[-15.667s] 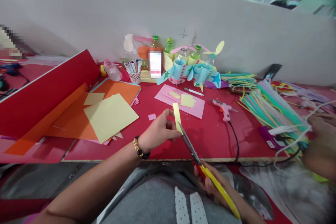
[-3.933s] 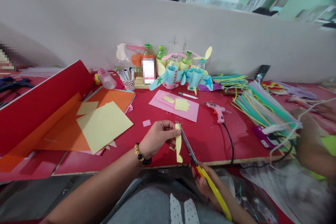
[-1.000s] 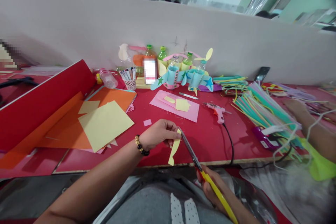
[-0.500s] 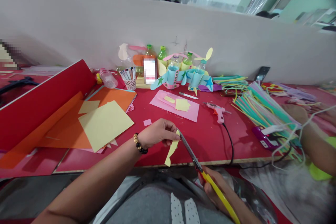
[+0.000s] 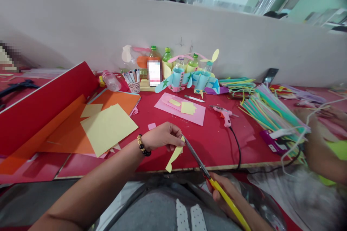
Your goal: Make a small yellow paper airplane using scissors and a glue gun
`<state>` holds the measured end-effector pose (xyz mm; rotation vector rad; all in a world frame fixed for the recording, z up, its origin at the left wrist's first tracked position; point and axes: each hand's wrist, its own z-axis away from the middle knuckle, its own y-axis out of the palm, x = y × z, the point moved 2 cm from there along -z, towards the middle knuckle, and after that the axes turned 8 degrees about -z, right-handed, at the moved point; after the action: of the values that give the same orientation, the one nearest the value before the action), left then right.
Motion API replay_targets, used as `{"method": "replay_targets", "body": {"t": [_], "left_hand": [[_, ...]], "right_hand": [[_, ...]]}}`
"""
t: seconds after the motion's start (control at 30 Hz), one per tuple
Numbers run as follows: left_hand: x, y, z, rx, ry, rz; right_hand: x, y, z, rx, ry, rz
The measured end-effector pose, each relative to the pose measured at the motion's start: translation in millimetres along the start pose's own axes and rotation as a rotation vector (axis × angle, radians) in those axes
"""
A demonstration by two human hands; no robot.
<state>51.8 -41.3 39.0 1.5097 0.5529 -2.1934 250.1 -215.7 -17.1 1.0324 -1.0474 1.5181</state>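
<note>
Between the thumb and fingers of my left hand [image 5: 165, 136] is a small strip of pale yellow paper [image 5: 175, 157], its long narrow end hanging down to the left. My right hand [image 5: 226, 191] is closed around the yellow handles of a pair of scissors [image 5: 199, 162], near the table's front edge. The blades point up and left, with their tips at the paper by my left fingertips. Beyond my hands lies a pink sheet [image 5: 199, 118] bearing small yellow paper pieces [image 5: 188, 108]. A small pink paper square [image 5: 152, 126] rests just above my left wrist.
A pink glue gun [image 5: 225, 114] with a black cord lies to the right, near a purple power strip [image 5: 273, 143] and bundled pipe cleaners [image 5: 273, 110]. Yellow sheets [image 5: 110, 128] lie on orange paper at left. Bottle planes [image 5: 179, 75] stand behind. Another person's arm [image 5: 324, 151] reaches in at right.
The hanging end of the yellow strip has swung a little to the left. My hands hold nearly the same place. The other person's arm at right has shifted slightly.
</note>
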Motion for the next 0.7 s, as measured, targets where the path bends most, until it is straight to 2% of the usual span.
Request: {"method": "replay_targets", "body": {"t": [0.27, 0.7], "left_hand": [[-0.2, -3.0, -0.9, 0.041, -0.009, -0.068], [-2.4, -6.1, -2.1, 0.091, -0.054, -0.073]], "right_hand": [[-4.8, -1.4, 3.0, -0.024, 0.030, -0.079], [-4.6, -5.3, 2.8, 0.001, 0.092, -0.063]]}}
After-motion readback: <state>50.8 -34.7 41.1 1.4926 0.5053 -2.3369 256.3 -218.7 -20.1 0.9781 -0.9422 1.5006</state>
